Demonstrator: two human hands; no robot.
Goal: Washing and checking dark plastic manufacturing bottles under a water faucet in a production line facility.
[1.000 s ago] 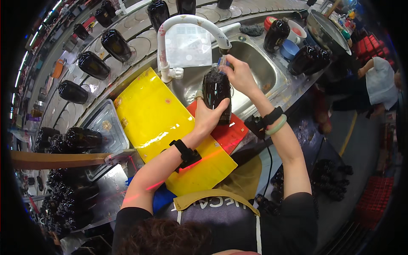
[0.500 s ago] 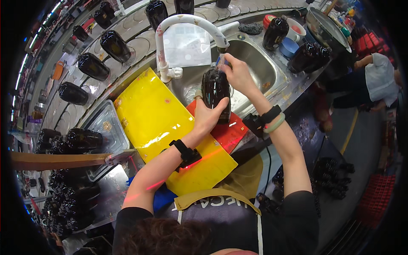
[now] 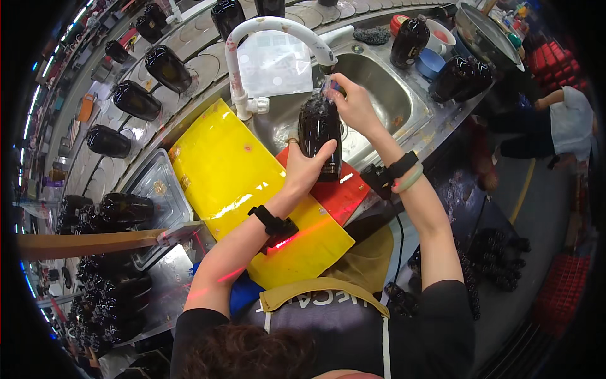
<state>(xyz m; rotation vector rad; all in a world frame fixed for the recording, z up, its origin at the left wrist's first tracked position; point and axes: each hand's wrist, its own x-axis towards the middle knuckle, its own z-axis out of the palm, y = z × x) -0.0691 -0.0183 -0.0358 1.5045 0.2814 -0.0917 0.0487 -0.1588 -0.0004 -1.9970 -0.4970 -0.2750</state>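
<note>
In front of the sink, my left hand (image 3: pixel 304 165) wraps round the lower part of a dark glossy bottle (image 3: pixel 318 129). The bottle's top points away from me, toward the tap. My right hand (image 3: pixel 352 104) is closed at that end, pinching crinkled clear plastic film (image 3: pixel 327 87) between thumb and fingers. Whether a cap or neck lies under the film I cannot tell. A white curved tap (image 3: pixel 278 25) arches over, its dark spout end just beyond my right fingers.
A metal sink (image 3: pixel 404 114) lies beneath the bottle. Yellow (image 3: pixel 233 170) and red (image 3: pixel 344 197) boards lie nearer me. Dark bottles (image 3: pixel 167 68) line the curved conveyor at left. Bowls (image 3: pixel 430 63) and more bottles stand right of the sink. Another person (image 3: pixel 568 123) is at far right.
The clear film at the bottle's top looks more gathered under my right fingers. Both hands stay nearly in place on the bottle and film. The person at far right has shifted slightly.
</note>
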